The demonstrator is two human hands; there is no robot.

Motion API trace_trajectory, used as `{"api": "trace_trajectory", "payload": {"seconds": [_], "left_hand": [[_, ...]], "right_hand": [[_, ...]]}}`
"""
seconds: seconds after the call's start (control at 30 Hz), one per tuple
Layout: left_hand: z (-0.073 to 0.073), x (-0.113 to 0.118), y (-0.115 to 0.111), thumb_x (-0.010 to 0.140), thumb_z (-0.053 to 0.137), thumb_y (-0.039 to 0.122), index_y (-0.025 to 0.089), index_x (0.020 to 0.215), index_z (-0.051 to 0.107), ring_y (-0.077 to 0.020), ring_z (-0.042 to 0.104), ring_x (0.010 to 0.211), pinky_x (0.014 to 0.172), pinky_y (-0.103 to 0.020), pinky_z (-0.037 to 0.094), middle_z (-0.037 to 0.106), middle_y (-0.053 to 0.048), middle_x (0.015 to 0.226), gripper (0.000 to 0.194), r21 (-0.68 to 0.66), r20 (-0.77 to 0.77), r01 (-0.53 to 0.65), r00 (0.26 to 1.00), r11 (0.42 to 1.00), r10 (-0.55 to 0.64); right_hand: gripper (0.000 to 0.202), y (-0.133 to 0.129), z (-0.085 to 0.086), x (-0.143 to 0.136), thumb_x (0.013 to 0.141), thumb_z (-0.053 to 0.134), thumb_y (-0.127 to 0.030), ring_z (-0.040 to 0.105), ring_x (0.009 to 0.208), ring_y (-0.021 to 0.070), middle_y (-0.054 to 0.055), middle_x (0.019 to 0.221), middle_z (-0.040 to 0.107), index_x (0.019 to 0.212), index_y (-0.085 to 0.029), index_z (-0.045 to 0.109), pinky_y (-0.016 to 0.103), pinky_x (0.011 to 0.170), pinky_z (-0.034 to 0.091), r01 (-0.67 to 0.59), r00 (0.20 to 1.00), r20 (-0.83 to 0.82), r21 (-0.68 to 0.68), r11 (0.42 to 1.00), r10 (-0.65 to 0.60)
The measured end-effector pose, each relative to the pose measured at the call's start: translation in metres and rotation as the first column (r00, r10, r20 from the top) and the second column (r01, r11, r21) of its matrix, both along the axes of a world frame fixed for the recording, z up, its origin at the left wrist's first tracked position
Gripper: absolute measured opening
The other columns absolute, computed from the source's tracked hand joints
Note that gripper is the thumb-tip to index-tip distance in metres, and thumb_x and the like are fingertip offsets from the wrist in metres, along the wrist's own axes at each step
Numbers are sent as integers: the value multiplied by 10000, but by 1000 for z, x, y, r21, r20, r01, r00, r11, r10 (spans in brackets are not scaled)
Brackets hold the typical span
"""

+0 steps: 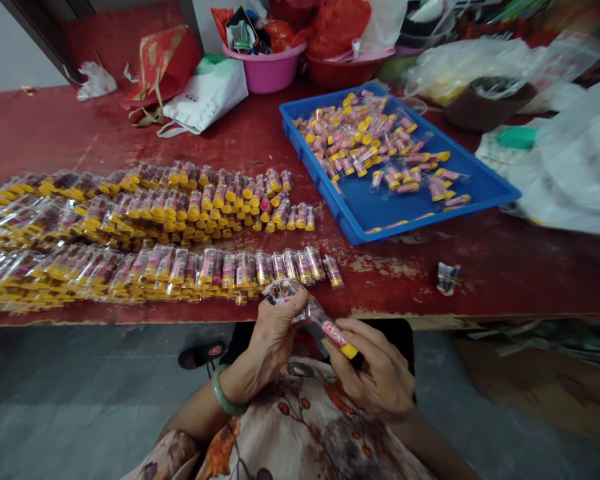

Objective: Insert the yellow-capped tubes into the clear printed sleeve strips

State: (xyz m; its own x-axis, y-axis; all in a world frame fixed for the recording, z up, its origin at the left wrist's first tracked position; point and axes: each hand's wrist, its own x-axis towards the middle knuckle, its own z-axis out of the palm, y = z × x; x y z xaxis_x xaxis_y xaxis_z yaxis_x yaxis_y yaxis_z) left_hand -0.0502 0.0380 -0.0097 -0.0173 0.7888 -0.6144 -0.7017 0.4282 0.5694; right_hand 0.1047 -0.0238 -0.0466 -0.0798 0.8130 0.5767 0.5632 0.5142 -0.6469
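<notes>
My left hand [279,328] pinches a small stack of printed clear wrappers [285,291] just off the table's front edge. Between the fingers of my right hand [375,370] is a small clear tube with a yellow cap [349,350] and a pink label. The tube's upper end meets the wrappers; whether it is inside one is hard to tell. Just beyond my hands, a single wrapped tube [333,272] lies at the right end of a long row of wrapped tubes [210,270]. Behind that row is another layered pile of tubes [195,203].
A blue tray [360,212] holds many loose yellow-capped tubes [365,140]. A small printed bundle [448,278] lies to the right. Farther back are a pink basin [270,72], a white bag [207,100], a red bag [167,63] and plastic bags [575,157] on the red table [400,267].
</notes>
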Motion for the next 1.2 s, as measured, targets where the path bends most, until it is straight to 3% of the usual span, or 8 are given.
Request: {"api": "trace_trajectory", "payload": {"seconds": [0.1,0.3,0.4,0.5,0.6,0.77,0.97,1.2], "left_hand": [[1,-1,-2,495,891,304,137,764,648,-106,590,578,574,-238,505,653,10,685,399,31,-10,24,1000,999,-24],[-1,2,-7,498,890,284,129,763,672,-109,586,599,610,-245,490,666,-2,705,376,87,27,95,995,992,-97],[-2,1,-6,507,889,269,127,771,677,-97,575,592,611,-232,476,665,2,698,367,95,47,83,995,992,-88],[0,-2,-5,474,902,294,126,773,680,-104,585,598,617,-235,480,668,-2,699,408,104,70,95,992,990,-102],[2,-2,-5,443,911,322,119,765,680,-110,587,596,620,-243,485,666,-9,691,446,134,117,143,980,981,-159],[3,2,-10,472,903,334,114,796,698,-111,598,643,666,-238,489,677,-22,719,442,199,154,188,963,962,-220],[5,4,-13,466,904,328,118,791,711,-102,610,640,638,-204,487,695,-25,730,432,252,166,222,949,942,-268],[6,5,-15,513,885,334,125,790,718,-110,616,629,642,-220,501,701,-28,720,386,296,158,228,946,928,-283]], "right_hand": [[590,-3,-8,1,710,760,-153,692,941,239,17,1146,675,1230,-342,555,379,794,600,37,997,73,-6,999,-37],[636,8,3,-9,722,734,-98,686,957,228,56,1119,683,1286,-300,522,320,765,594,41,941,316,249,968,-121],[591,19,20,-9,781,670,-124,636,1071,250,94,1176,642,1327,-261,489,369,855,572,-107,969,233,72,992,87],[488,25,34,-3,834,569,-121,604,1106,243,110,1257,577,1302,-244,504,397,884,557,-245,969,7,-143,959,249],[444,26,37,-1,802,564,-46,623,1033,219,100,1160,616,1216,-208,574,362,837,568,-190,980,-76,-58,980,186],[424,25,34,-12,746,610,-2,655,910,191,76,1048,663,1128,-186,629,327,780,578,-54,997,-38,148,988,61],[294,26,45,-20,749,636,-9,668,789,158,55,918,681,983,-187,648,285,695,587,42,999,-35,203,978,-36],[323,24,50,-23,713,671,26,681,776,156,56,905,693,962,-175,632,269,684,591,89,995,19,271,959,-97]]}}
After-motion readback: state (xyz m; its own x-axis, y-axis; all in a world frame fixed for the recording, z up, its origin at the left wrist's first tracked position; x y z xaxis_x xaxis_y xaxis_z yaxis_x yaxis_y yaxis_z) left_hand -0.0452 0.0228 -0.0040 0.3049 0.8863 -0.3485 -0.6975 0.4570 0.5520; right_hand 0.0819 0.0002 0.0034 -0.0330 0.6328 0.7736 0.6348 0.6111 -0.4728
